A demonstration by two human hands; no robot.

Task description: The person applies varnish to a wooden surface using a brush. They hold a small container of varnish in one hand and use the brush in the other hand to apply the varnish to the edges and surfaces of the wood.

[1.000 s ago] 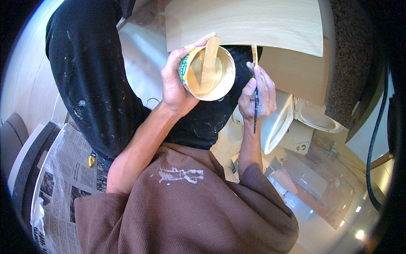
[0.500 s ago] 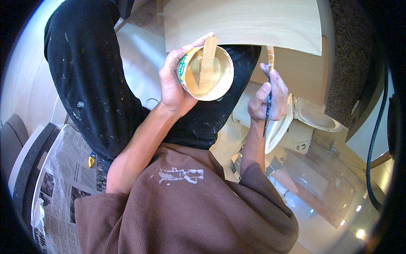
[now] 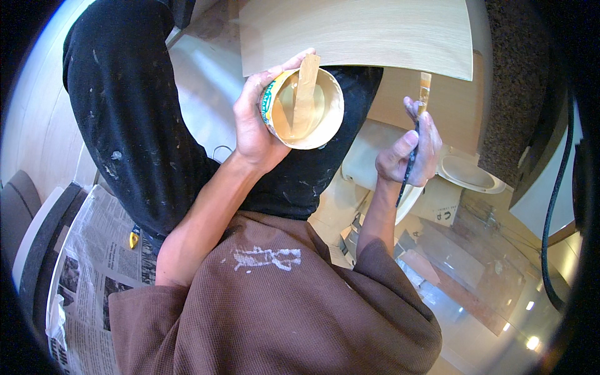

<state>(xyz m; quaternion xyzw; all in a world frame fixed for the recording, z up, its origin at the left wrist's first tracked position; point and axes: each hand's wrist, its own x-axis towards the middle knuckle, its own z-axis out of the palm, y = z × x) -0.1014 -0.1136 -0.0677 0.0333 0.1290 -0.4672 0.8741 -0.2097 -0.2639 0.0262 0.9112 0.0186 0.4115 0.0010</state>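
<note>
My left hand (image 3: 253,125) is wrapped round a round tub (image 3: 333,119) that is tipped toward me, with beige paint or glue-like liquid inside. A flat wooden stick (image 3: 305,94) stands in the tub, its top end above the rim. In my right hand (image 3: 415,153), a thin paintbrush (image 3: 424,94) is pinched between the fingers, its pale bristle end up and its dark handle pointing down toward my wrist. Just beyond the brush lies the front edge of a pale wood-grain panel (image 3: 356,37). The brush and the panel are apart.
Newspaper (image 3: 94,269) covers a surface at my left, with a small yellow-handled tool (image 3: 134,239) on it. White plastic containers (image 3: 469,174) stand on the floor beyond my right hand. A black cable (image 3: 548,250) hangs at the far right, near a dark speckled surface (image 3: 522,81).
My right hand has moved right and slightly toward me with the paintbrush, away from the panel's edge. The left hand and the tub have barely moved.
</note>
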